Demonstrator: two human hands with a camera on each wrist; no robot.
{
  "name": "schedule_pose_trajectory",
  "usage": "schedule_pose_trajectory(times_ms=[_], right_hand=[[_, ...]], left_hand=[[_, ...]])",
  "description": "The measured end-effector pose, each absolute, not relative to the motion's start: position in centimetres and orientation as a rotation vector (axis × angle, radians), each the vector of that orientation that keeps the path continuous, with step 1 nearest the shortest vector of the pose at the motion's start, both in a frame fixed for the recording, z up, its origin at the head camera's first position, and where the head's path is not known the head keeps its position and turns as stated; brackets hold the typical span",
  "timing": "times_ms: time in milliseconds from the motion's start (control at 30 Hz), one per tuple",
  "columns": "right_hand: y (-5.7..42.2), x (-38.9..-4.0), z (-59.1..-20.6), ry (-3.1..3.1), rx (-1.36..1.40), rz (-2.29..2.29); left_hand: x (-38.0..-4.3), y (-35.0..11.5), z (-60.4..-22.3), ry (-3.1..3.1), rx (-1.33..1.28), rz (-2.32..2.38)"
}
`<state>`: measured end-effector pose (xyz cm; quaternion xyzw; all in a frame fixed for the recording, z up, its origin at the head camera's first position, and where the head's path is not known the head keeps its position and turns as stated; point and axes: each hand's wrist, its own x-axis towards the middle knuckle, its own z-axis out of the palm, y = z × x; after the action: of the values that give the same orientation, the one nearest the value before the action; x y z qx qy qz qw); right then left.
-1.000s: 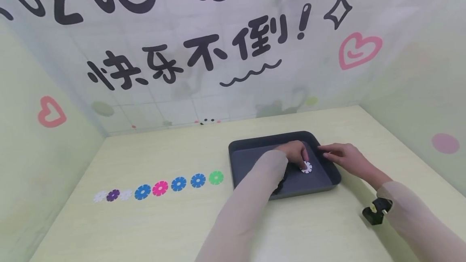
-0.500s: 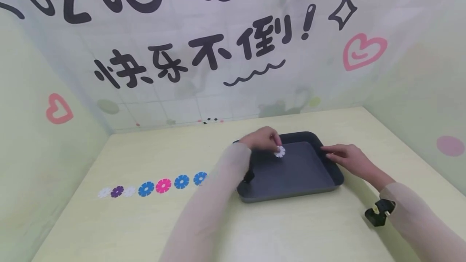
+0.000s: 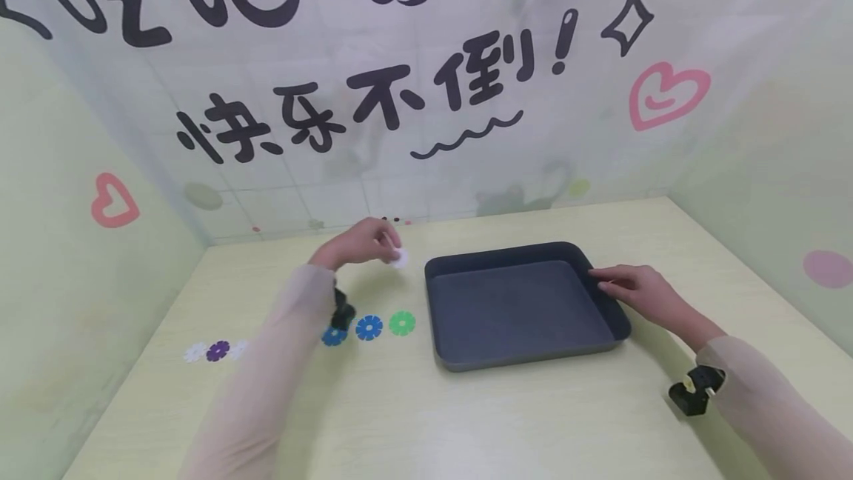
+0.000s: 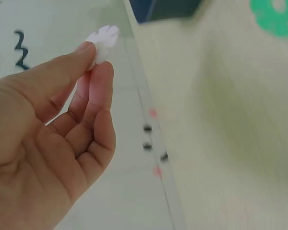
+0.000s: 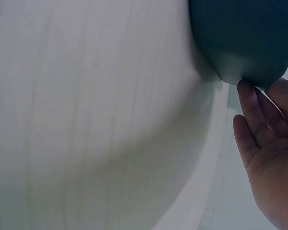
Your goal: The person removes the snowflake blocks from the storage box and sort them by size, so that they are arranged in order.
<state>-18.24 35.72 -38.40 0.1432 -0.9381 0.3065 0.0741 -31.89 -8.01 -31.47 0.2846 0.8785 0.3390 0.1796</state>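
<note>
My left hand [image 3: 360, 241] is raised above the table, left of the dark grey tray [image 3: 436, 317]. Between thumb and fingertips it pinches a white notched plastic disc [image 4: 103, 42], which the left wrist view shows close up. My right hand [image 3: 643, 291] is at the tray's right side. Its thumb and fingers grip the tray wall [image 5: 245, 43] at the rim. On the table left of the tray lie a green notched disc [image 3: 403, 323] and a blue notched disc [image 3: 369, 327]. Another blue disc [image 3: 335, 335] is partly covered by the left wrist camera.
Farther left lie a white disc [image 3: 195, 352], a purple disc [image 3: 218, 350] and another white disc [image 3: 238, 349], partly behind the left sleeve [image 3: 266, 369]. A printed cloth wall [image 3: 373, 176] closes off the table's back, with side walls left and right.
My left hand has carried the white disc up out of the tray and leftward past its left rim. The right hand has stayed at the tray's right side.
</note>
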Motion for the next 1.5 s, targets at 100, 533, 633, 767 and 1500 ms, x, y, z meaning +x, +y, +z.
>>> schedule_pose_trajectory(times_ms=[100, 533, 633, 767, 1500], right_hand=[[35.6, -18.3, -38.5, -2.823, 0.43, 0.93], [35.1, -18.4, -38.5, -2.827, 0.439, 0.951], [35.0, -18.5, -38.5, -2.824, 0.456, 0.948], [35.1, -18.3, -38.7, -2.81, 0.457, 0.931], [35.6, -18.2, -38.4, -2.83, 0.422, 0.94]], left_hand=[[-31.8, -11.3, -31.6, 2.519, 0.729, 0.947], [-29.7, -24.7, -33.5, 2.643, 0.487, 0.91], [-29.0, -27.6, -34.2, 2.658, 0.423, 0.903], [-27.9, -30.8, -35.0, 2.675, 0.349, 0.896], [-23.4, -41.6, -37.6, 2.865, 0.184, 0.643]])
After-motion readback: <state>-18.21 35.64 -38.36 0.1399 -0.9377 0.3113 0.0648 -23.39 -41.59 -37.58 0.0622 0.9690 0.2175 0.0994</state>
